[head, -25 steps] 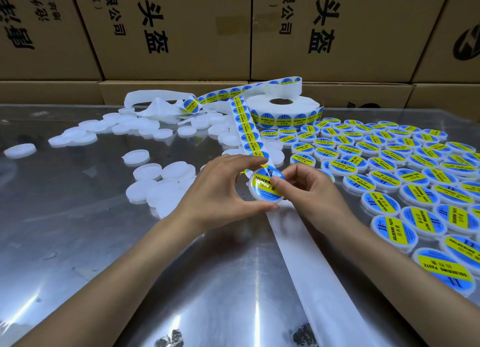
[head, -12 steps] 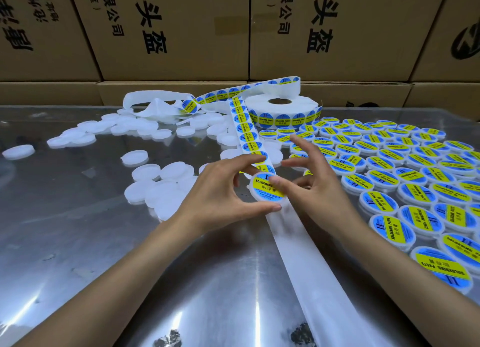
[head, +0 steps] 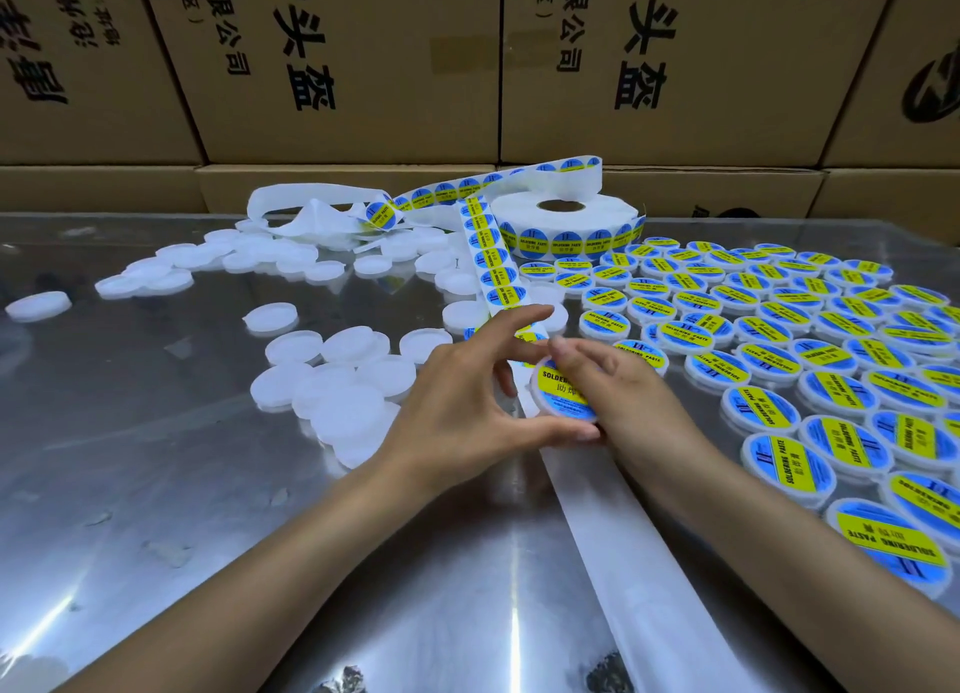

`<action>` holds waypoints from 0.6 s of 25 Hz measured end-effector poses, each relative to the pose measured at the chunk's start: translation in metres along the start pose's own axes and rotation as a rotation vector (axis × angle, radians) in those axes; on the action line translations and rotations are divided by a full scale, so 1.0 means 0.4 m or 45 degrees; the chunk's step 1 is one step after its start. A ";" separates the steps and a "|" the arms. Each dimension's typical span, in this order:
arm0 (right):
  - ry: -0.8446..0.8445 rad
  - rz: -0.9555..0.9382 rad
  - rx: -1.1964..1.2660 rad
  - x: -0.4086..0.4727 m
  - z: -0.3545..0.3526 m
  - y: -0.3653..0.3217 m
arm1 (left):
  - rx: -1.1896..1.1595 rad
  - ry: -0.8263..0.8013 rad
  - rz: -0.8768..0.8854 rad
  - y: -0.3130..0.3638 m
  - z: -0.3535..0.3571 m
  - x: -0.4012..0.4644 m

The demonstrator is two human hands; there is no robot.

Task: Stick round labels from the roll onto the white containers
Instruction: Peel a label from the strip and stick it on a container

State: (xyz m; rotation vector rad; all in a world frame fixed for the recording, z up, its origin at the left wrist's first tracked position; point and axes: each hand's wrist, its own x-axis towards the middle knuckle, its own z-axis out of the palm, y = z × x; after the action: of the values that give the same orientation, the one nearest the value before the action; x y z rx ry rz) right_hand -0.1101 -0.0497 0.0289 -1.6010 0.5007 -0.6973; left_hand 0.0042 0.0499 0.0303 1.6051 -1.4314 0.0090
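the right hand (head: 618,380) had come back down flat onto the labelled container (head: 558,388); half a second earlier its fingers were lifted and splayed above it. now the fingers lay straight across the label, pressing rather than gripping, covering most of the yellow band. the left hand (head: 467,406) kept the container steady throughout, thumb under the near rim and middle fingers curled at the far side, index finger stretched out toward the label strip (head: 493,256). the container sat just off the table (head: 156,484), tilted toward the person, over the spent backing paper (head: 649,562) that ran toward the near edge.

my read: the label was on and this was the smoothing pass, so this unit was nearly done. next it probably belonged with the labelled containers (head: 779,329) spread to the right, and a blank would come from the unlabelled containers (head: 332,370) heaped left of the hands. the roll (head: 566,225) sat at the back with plenty of strip fed out, next label just beyond the left index fingertip. the blank pile was still sizeable, so the job was far from over.
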 end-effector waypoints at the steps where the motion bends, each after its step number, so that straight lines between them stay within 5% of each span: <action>1: 0.042 0.000 0.025 0.001 0.003 0.001 | -0.020 0.002 0.017 0.001 0.004 0.000; 9: 0.157 0.210 0.299 0.005 0.001 0.006 | 0.239 -0.171 0.361 0.003 0.033 0.000; 15: 0.067 0.195 0.134 0.014 -0.009 0.001 | 0.238 0.092 0.647 -0.008 0.029 -0.004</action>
State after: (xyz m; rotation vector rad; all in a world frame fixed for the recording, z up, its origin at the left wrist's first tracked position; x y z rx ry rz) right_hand -0.1087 -0.0560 0.0294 -1.4328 0.6082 -0.6409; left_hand -0.0002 0.0433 0.0208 1.3276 -1.7855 0.5023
